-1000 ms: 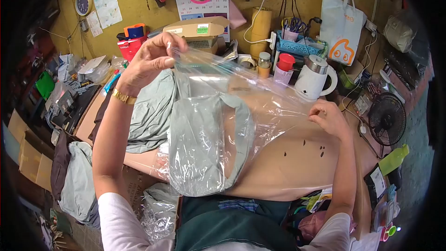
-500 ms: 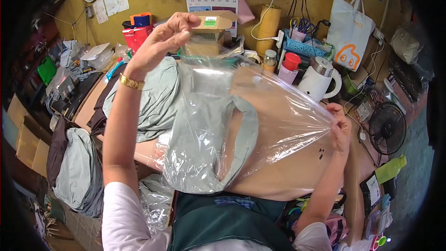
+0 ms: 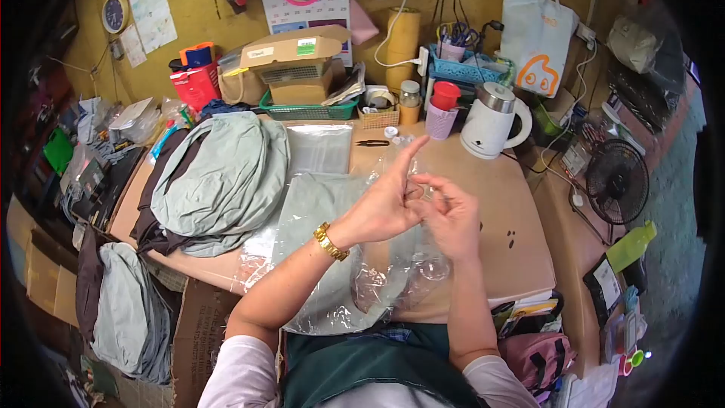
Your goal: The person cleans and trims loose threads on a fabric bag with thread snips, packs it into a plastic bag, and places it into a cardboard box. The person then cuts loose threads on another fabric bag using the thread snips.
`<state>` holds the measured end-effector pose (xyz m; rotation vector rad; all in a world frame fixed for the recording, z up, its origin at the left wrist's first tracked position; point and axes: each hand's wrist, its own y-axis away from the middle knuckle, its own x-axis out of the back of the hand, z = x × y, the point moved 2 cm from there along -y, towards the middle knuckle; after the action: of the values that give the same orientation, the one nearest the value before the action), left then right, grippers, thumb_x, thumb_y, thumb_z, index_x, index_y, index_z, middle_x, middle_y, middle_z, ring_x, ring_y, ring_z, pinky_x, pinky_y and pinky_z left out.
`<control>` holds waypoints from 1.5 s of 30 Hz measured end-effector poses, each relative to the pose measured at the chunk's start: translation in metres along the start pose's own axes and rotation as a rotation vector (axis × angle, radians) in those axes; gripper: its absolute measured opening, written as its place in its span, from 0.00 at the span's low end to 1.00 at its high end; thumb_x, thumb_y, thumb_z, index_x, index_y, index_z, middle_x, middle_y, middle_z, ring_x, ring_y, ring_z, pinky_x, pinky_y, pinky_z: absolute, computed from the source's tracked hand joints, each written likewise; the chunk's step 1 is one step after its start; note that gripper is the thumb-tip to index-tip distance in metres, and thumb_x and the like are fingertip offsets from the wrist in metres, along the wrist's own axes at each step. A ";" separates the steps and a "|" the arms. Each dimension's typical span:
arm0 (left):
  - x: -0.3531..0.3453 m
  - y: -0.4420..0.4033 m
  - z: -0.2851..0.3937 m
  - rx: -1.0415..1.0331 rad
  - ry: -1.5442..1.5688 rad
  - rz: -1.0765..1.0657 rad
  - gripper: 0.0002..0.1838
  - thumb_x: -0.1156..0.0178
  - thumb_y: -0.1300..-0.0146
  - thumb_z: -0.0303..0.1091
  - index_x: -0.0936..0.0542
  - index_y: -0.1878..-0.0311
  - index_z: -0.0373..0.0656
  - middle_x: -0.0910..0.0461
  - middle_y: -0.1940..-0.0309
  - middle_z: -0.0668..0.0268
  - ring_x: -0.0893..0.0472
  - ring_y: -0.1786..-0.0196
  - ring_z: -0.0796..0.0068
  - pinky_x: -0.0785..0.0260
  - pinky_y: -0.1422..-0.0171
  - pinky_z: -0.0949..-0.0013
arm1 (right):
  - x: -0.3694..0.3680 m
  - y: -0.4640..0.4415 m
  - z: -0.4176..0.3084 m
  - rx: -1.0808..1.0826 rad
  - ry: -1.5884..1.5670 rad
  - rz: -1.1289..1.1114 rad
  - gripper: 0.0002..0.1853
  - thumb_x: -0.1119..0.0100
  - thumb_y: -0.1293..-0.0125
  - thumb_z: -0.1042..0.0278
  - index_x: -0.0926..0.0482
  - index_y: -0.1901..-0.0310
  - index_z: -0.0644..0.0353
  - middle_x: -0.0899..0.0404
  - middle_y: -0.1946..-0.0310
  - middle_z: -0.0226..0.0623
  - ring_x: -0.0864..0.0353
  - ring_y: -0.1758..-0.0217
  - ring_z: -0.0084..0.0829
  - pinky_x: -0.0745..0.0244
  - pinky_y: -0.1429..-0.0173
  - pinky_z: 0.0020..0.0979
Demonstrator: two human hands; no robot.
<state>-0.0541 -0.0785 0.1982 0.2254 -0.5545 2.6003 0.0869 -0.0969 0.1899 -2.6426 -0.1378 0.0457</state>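
Note:
My left hand (image 3: 385, 202), with a gold watch (image 3: 331, 242) on its wrist, is raised over the work table, one finger stretched upward. Against it, my right hand (image 3: 451, 215) has its fingers pinched together. Anything between them is too small or hidden to make out. Below both hands lies a clear plastic bag (image 3: 370, 276) with folded grey-green cloth (image 3: 317, 215) inside. The bag's loose upper part is crumpled behind and beneath my hands.
A pile of grey-green cloth (image 3: 219, 181) lies at left, beside a stack of clear bags (image 3: 320, 148). Black thread snips (image 3: 371, 143), a white kettle (image 3: 495, 125), a red-lidded cup (image 3: 442, 112) and a green basket (image 3: 310, 111) stand or lie at the back. A fan (image 3: 617, 181) is at right.
My hands were far apart, stretching the bag's clear opening between them. They have come together over the bag, and its stretched part has dropped and crumpled. The view has shifted too.

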 end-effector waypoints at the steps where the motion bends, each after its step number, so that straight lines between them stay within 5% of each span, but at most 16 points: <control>1: -0.003 -0.001 -0.011 -0.037 -0.035 0.020 0.51 0.40 0.46 0.15 0.57 0.22 0.44 0.23 0.63 0.71 0.33 0.71 0.90 0.37 0.67 0.82 | -0.004 0.002 -0.001 -0.053 0.038 -0.037 0.07 0.32 0.39 0.78 0.18 0.59 0.63 0.36 0.81 0.16 0.43 0.77 0.08 0.47 0.73 0.17; 4: -0.010 -0.003 -0.018 -0.059 -0.006 0.091 0.52 0.39 0.47 0.16 0.58 0.22 0.44 0.25 0.64 0.71 0.29 0.69 0.87 0.34 0.60 0.78 | -0.007 0.000 0.021 0.038 0.029 -0.004 0.03 0.35 0.37 0.78 0.19 0.63 0.63 0.25 0.75 0.21 0.36 0.76 0.09 0.39 0.70 0.15; 6: -0.011 0.002 -0.016 -0.043 0.055 0.139 0.51 0.38 0.48 0.17 0.55 0.23 0.43 0.26 0.67 0.71 0.26 0.68 0.83 0.31 0.54 0.74 | -0.007 -0.001 0.028 0.050 0.001 0.073 0.03 0.35 0.36 0.76 0.20 0.64 0.63 0.27 0.77 0.20 0.38 0.76 0.09 0.42 0.72 0.16; 8: -0.008 0.017 -0.007 -0.283 -0.835 0.321 0.43 0.39 0.50 0.17 0.43 0.29 0.42 0.28 0.70 0.69 0.24 0.64 0.69 0.35 0.41 0.56 | 0.001 -0.003 0.033 0.063 -0.026 0.156 0.04 0.35 0.35 0.75 0.21 0.66 0.64 0.29 0.79 0.19 0.40 0.77 0.09 0.44 0.74 0.18; 9: -0.008 0.023 -0.008 -0.284 -0.832 0.318 0.43 0.39 0.50 0.17 0.43 0.29 0.42 0.28 0.70 0.69 0.24 0.64 0.69 0.35 0.41 0.56 | 0.015 -0.005 0.036 0.017 -0.013 0.193 0.05 0.36 0.34 0.75 0.22 0.67 0.64 0.29 0.79 0.19 0.39 0.77 0.10 0.43 0.74 0.19; 11: -0.011 0.035 -0.008 -0.339 -0.945 0.233 0.27 0.41 0.52 0.20 0.27 0.46 0.49 0.29 0.68 0.63 0.25 0.57 0.57 0.46 0.33 0.43 | 0.024 -0.007 0.045 -0.031 0.000 0.238 0.06 0.37 0.34 0.74 0.23 0.68 0.64 0.29 0.79 0.19 0.38 0.76 0.11 0.42 0.73 0.19; 14: -0.021 0.044 -0.003 -0.318 -0.975 0.152 0.13 0.41 0.54 0.20 0.21 0.65 0.51 0.32 0.66 0.62 0.28 0.53 0.59 0.45 0.34 0.44 | 0.023 -0.006 0.053 0.024 0.052 0.212 0.07 0.39 0.33 0.74 0.23 0.68 0.66 0.29 0.79 0.23 0.37 0.77 0.14 0.39 0.73 0.22; 17: -0.018 0.041 -0.016 -0.246 -0.947 0.204 0.10 0.42 0.54 0.20 0.21 0.75 0.51 0.34 0.64 0.60 0.30 0.55 0.55 0.44 0.36 0.48 | 0.013 0.001 0.041 0.088 0.447 0.278 0.03 0.41 0.33 0.76 0.23 0.65 0.65 0.27 0.79 0.28 0.31 0.77 0.20 0.35 0.72 0.26; 19: -0.018 0.039 -0.017 -0.225 -0.923 0.185 0.07 0.41 0.54 0.22 0.20 0.74 0.49 0.33 0.65 0.60 0.29 0.54 0.56 0.46 0.34 0.45 | 0.001 0.013 0.020 0.459 0.442 0.426 0.02 0.43 0.34 0.78 0.23 0.61 0.64 0.23 0.76 0.37 0.22 0.75 0.31 0.29 0.70 0.31; 20: -0.020 0.039 -0.018 -0.199 -0.894 0.162 0.05 0.40 0.53 0.24 0.20 0.73 0.48 0.33 0.65 0.60 0.29 0.52 0.57 0.48 0.33 0.42 | -0.002 0.014 0.015 0.456 0.443 0.427 0.02 0.43 0.34 0.78 0.23 0.61 0.64 0.23 0.76 0.37 0.22 0.75 0.31 0.29 0.70 0.31; 22: -0.027 0.039 -0.013 -0.287 -0.936 0.185 0.05 0.39 0.54 0.26 0.19 0.72 0.47 0.32 0.64 0.59 0.29 0.52 0.57 0.47 0.33 0.42 | -0.012 0.015 0.007 0.601 0.596 0.181 0.05 0.42 0.36 0.79 0.24 0.59 0.61 0.20 0.74 0.41 0.17 0.70 0.41 0.25 0.67 0.36; 25: -0.028 0.044 -0.008 -0.329 -1.022 0.164 0.06 0.37 0.54 0.29 0.17 0.70 0.45 0.30 0.61 0.58 0.29 0.50 0.57 0.47 0.32 0.41 | -0.004 0.012 0.021 0.412 0.728 0.105 0.06 0.40 0.38 0.78 0.24 0.60 0.61 0.20 0.75 0.42 0.19 0.71 0.46 0.25 0.67 0.39; 32: -0.030 0.053 -0.032 -0.247 -1.076 0.148 0.04 0.39 0.53 0.27 0.22 0.71 0.41 0.26 0.65 0.59 0.25 0.55 0.57 0.44 0.36 0.44 | -0.008 0.014 0.039 0.565 0.825 0.170 0.07 0.39 0.40 0.78 0.24 0.61 0.58 0.20 0.74 0.38 0.19 0.73 0.42 0.26 0.66 0.39; 37: -0.028 0.050 -0.030 -0.276 -0.990 0.168 0.05 0.39 0.52 0.27 0.21 0.69 0.41 0.26 0.67 0.59 0.24 0.57 0.57 0.41 0.41 0.48 | -0.018 0.022 0.028 0.724 0.662 0.129 0.06 0.42 0.38 0.82 0.24 0.60 0.63 0.22 0.66 0.46 0.19 0.66 0.45 0.25 0.65 0.39; 40: -0.029 0.047 -0.019 -0.314 -1.038 0.201 0.05 0.38 0.52 0.27 0.20 0.69 0.41 0.26 0.67 0.57 0.24 0.57 0.56 0.41 0.43 0.49 | -0.015 0.018 0.031 0.508 0.673 0.084 0.06 0.42 0.39 0.82 0.25 0.62 0.63 0.23 0.69 0.44 0.20 0.69 0.44 0.25 0.66 0.39; 45: -0.029 0.049 -0.023 -0.250 -1.024 0.170 0.03 0.38 0.54 0.28 0.20 0.73 0.42 0.28 0.68 0.59 0.26 0.59 0.58 0.41 0.49 0.52 | -0.012 0.017 0.044 0.552 0.748 0.105 0.04 0.42 0.38 0.81 0.26 0.63 0.63 0.22 0.71 0.42 0.21 0.71 0.45 0.26 0.68 0.39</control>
<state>-0.0536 -0.1206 0.1533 1.5006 -1.2526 2.3662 0.0737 -0.0925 0.1426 -1.9586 0.2347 -0.7479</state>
